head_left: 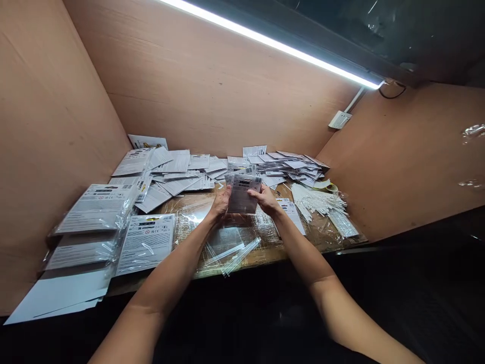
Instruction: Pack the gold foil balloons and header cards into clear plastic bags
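Observation:
My left hand (220,202) and my right hand (265,199) together hold a printed card in a clear plastic sleeve (244,194) upright by its side edges, a little above the table. Behind it lies a wide, loose pile of white printed cards (182,167). Nearer my left forearm, sealed card packs (146,242) lie in overlapping rows. A bundle of thin white plastic strips (318,199) lies to the right of my right hand. Empty clear sleeves (235,253) lie below my hands.
Clear plastic film (193,222) covers the wooden tabletop. A roll of tape (326,186) sits at the back right. Cardboard panels (197,65) form the walls on three sides. An LED light bar (273,43) runs overhead, and a wall socket (340,120) is at right.

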The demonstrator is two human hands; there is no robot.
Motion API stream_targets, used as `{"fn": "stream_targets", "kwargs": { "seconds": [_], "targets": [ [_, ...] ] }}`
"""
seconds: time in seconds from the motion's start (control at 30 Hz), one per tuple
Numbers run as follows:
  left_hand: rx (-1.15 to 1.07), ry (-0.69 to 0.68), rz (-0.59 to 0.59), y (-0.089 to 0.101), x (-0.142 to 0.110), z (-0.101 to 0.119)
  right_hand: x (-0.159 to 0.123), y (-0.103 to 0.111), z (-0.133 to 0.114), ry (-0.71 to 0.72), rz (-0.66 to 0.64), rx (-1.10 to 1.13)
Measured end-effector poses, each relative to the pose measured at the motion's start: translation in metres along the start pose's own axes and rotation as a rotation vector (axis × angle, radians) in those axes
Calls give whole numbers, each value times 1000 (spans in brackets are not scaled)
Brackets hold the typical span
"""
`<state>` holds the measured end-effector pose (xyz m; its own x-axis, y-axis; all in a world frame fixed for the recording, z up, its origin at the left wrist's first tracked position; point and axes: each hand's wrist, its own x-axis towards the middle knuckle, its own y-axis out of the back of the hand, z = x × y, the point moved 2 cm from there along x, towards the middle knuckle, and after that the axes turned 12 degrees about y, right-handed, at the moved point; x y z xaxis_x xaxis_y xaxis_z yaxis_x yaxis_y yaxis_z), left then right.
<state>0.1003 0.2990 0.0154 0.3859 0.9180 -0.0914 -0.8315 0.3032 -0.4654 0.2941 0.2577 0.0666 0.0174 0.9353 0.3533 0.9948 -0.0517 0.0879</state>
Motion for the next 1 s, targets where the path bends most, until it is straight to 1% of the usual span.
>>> {"fn": "stream_targets", "kwargs": {
  "seconds": [0.03, 0.07, 0.1, 0.13, 0.17, 0.2, 0.23, 0.27, 0.3, 0.33, 0.37, 0.4, 0.43, 0.47, 0.5, 0.53, 0.57, 0.6, 0.63, 0.67, 0.7, 0.77, 0.87, 0.93, 1.0],
  "targets": [
    [58, -44, 25, 0, -1, 1, -1, 3, -9, 37, 30, -117],
    [88, -88, 48, -2, -4, 1, -3, 4, -19, 84, 80, -283],
    [79, -119, 42, -6, -8, 1, -7, 1, -29, 130, 129, -486],
    [32, -129, 1, -11, -12, 0, -14, -6, -37, 166, 155, -700],
    [-40, -116, -66, -18, -17, -2, -21, -17, -44, 191, 146, -903],
    [-118, -84, -138, -25, -21, -5, -29, -31, -47, 208, 93, -1074],
    [-189, -46, -176, -31, -25, -7, -37, -47, -48, 229, 3, -1196],
    [-250, -13, -160, -35, -27, -10, -44, -61, -46, 263, -112, -1261],
    [-297, 14, -91, -37, -28, -11, -49, -73, -44, 309, -232, -1273],
    [-331, 38, 9, -36, -27, -13, -53, -79, -40, 353, -333, -1239],
    [-356, 64, 111, -33, -25, -13, -55, -77, -37, 376, -392, -1176],
    [-372, 95, 195, -29, -22, -13, -56, -67, -35, 363, -389, -1112],
    [-376, 131, 247, -25, -19, -12, -56, -48, -33, 305, -315, -1074],
    [-367, 174, 268, -22, -15, -12, -57, -21, -31, 199, -186, -1073],
    [-343, 223, 269, -19, -12, -12, -60, 10, -31, 52, -26, -1102],
    [-306, 270, 255, -16, -9, -13, -66, 43, -30, -125, 134, -1163],
    [-259, 313, 229, -16, -8, -14, -73, 74, -29, -317, 230, -1217],
    [-205, 351, 199, -16, -9, -16, -81, 101, -28, -480, 259, -1243],
    [-151, 380, 164, -17, -10, -19, -88, 122, -25, -597, 241, -1240],
    [-102, 397, 126, -20, -12, -23, -94, 138, -21, -669, 198, -1209],
    [-60, 400, 89, -23, -14, -26, -98, 147, -16, -693, 148, -1160],
    [1, 369, 50, -29, -18, -33, -100, 153, -6, -662, 84, -1054],
    [23, 282, 78, -30, -18, -36, -95, 148, 4, -593, 73, -964],
    [13, 210, 107, -27, -14, -35, -92, 144, 5, -558, 71, -942],
    [8, 138, 135, -21, -9, -32, -93, 144, 3, -503, 94, -855]
  ]
}}
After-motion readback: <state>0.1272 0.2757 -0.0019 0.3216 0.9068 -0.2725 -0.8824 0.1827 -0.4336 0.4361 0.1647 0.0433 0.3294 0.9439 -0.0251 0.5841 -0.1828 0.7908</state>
